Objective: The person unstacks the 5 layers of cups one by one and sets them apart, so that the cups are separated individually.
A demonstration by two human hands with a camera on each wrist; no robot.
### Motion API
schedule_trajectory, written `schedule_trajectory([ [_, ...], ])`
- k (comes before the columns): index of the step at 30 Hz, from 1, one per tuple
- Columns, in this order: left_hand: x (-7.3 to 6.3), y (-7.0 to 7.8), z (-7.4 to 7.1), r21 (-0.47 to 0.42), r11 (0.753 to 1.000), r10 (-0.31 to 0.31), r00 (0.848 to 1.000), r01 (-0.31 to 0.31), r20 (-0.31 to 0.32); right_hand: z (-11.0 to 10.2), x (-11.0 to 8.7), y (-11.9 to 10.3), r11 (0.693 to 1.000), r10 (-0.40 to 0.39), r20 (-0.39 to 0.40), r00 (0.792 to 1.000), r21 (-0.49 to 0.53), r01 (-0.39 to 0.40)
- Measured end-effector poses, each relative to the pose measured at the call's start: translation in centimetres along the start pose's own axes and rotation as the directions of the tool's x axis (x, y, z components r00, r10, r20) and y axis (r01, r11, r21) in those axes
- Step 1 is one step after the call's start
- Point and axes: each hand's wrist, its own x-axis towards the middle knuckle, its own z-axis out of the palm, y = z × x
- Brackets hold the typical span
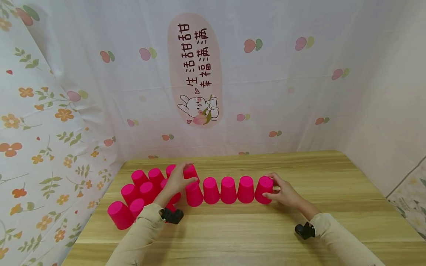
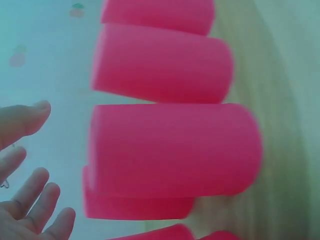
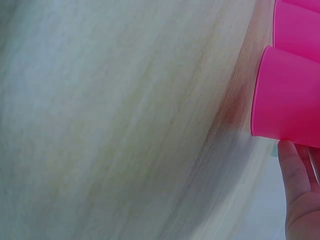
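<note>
Several bright pink cups stand upside down in a row across the table. At the row's right end, my right hand [image 1: 281,190] grips the last pink cup [image 1: 263,192], fingers behind it and thumb in front. Its thumb [image 3: 295,172] lies at that cup's side in the right wrist view. My left hand [image 1: 178,181] hovers over the row's left end, by the first cup [image 1: 194,195] and another cup [image 1: 190,170] behind it. In the left wrist view its fingers [image 2: 37,200] are spread apart, away from the nearest cup [image 2: 175,150], holding nothing.
A cluster of more upside-down pink cups [image 1: 129,194] stands at the table's left, partly hidden by the left forearm. The wooden table [image 1: 233,232] meets a printed cloth backdrop [image 1: 266,92] at its far edge. Floral cloth [image 1: 43,147] hangs along the left side.
</note>
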Motion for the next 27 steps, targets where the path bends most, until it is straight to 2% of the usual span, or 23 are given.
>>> schedule_trajectory([
  [6, -1.3, -1.3, 1.2, 0.003, 1.0, 0.002, 0.999, -0.002, 0.043, 0.0, 0.0, 1.1, 1.0, 0.022, -0.003, 1.0, 0.019, -0.022],
  [14, -2.2, -3.1, 2.3, -0.025, 0.996, -0.09, 0.995, 0.091, 0.052, 0.0, 0.0, 0.4, 1.0, 0.01, -0.004, 1.0, -0.003, -0.01],
  [21, -2.3, -3.6, 2.1, -0.001, 0.996, -0.094, 0.995, 0.094, 0.018, -0.2, -0.2, -2.6, 1.0, -0.005, -0.005, 1.0, -0.012, 0.005],
  [27, -2.4, -3.4, 1.6, 0.022, 0.996, -0.09, 0.996, 0.09, 0.013, -0.3, -0.2, -3.2, 1.0, 0.005, 0.0, 1.0, -0.022, -0.005],
])
